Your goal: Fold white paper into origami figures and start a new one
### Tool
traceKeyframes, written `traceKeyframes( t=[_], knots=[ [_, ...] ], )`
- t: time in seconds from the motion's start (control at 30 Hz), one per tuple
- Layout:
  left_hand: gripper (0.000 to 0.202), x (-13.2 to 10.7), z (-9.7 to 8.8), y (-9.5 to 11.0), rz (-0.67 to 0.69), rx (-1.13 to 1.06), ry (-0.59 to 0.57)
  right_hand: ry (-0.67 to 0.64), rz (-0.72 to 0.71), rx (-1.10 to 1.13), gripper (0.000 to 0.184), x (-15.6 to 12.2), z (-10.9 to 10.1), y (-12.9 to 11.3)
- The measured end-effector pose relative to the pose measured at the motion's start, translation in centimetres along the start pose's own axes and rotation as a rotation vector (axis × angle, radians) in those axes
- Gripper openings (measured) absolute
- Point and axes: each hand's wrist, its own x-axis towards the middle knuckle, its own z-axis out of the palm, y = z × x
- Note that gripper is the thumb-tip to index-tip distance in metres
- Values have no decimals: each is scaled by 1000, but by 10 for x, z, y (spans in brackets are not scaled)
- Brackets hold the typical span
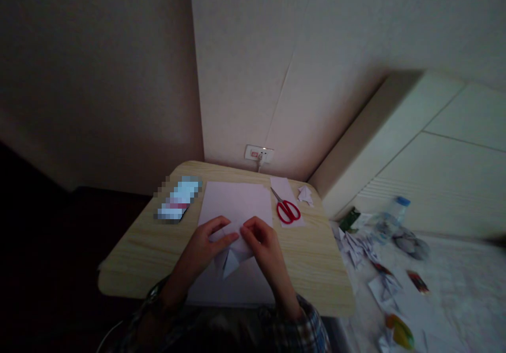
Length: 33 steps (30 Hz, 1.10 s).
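Note:
A partly folded piece of white paper (232,264) is held between my two hands, above a stack of white paper sheets (237,200) on the small table. My left hand (207,242) grips its left side, thumb on top and fingers behind. At the upper right edge, my right hand (261,237) pinches the paper between thumb and fingertips. A pointed flap hangs down toward me from the folded piece. Red-handled scissors (288,212) lie to the right of my right hand, on a narrow paper strip (281,184).
The wooden table (312,268) also bears a phone (179,197) with a blurred screen at left and a small folded paper figure (305,195) at right. A wall socket (259,154) sits behind. Crumpled papers (356,247) and a plastic bottle (397,211) lie on the bed.

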Motion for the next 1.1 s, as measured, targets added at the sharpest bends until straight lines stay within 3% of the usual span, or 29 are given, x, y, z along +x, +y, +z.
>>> traceKeyframes(
  t=[0.2, 0.43, 0.57, 0.87, 1.1],
  knots=[
    [20, 7, 1, -2, 23, 36, -36, -17, -19, 21, 20, 5, -3, 12],
    [22, 48, 10, 1, 66, 2, -141, 41, -69, 99, 22, 35, -19, 29],
    [23, 64, 14, -8, 90, -61, -136, 37, -71, 161, 25, 51, -19, 38],
    [24, 69, 19, -31, 131, -113, -47, 43, -83, 236, 26, 56, -16, 55],
    [32, 63, 13, -34, -5, -73, -123, 97, -63, 199, 27, 50, -17, 56]
  ],
)
